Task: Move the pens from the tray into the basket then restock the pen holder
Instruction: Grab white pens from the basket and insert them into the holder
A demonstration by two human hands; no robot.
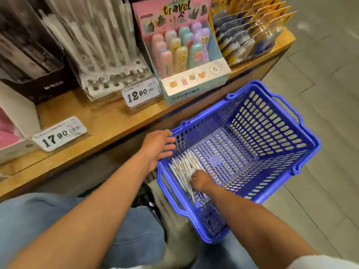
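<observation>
I see the white pens (182,169) bunched in the blue basket's (303,152) near-left corner, so the first part looks done. My right hand (200,181) curls onto them; my left hand (157,148), fingers loose, touches the rim. The pen holder (116,78) on the shelf (101,123) shows empty front slots.

The basket (272,133) by the hands is showing bright blue w/ rows of little holes. The pens (184,169) under the right hand (201,181) are looking silver & white. Above the left hand (155,146), the shelf (108,121) is looking light brown, the price tags (60,133) white w/ black nos. Further up, the travel box (174,26) is showing pink w/ pastel sticks.
</observation>
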